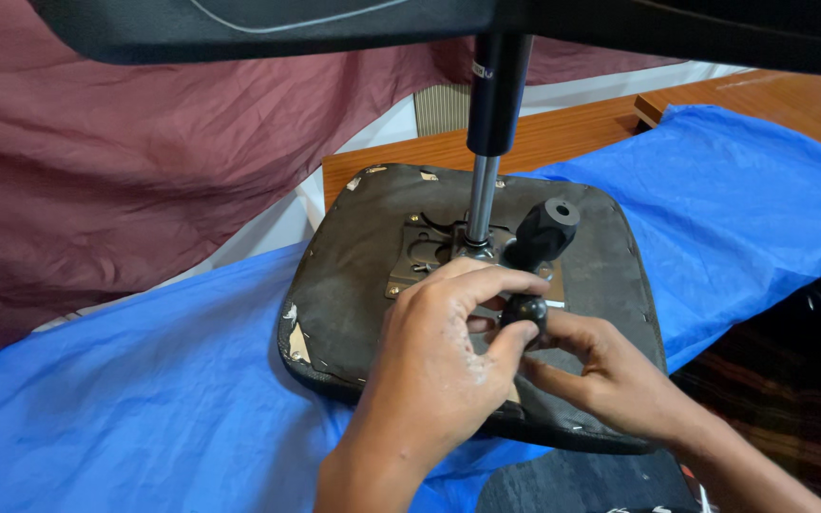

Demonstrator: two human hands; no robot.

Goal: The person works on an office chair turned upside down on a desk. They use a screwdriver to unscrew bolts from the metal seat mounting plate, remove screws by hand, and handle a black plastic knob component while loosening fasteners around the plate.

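The black lever knob (536,249) stands over the metal mounting plate (429,252) of the upturned chair seat (353,285), which lies on a blue sheet (144,399). The left hand (439,366) and right hand (601,375) both pinch its lower rounded end, fingers closed around it. It looks like hard, stiff plastic, light and a little smooth, so the ribbed upper head seems the surer grip. The gas-lift column (491,142) rises behind. The palms hide the lever's joint, and the chair base above is cut off.

Left hand (439,351) and right hand (601,375) pinch a black lever knob (523,311) over an upturned chair seat (353,285) on blue sheeting (144,399)
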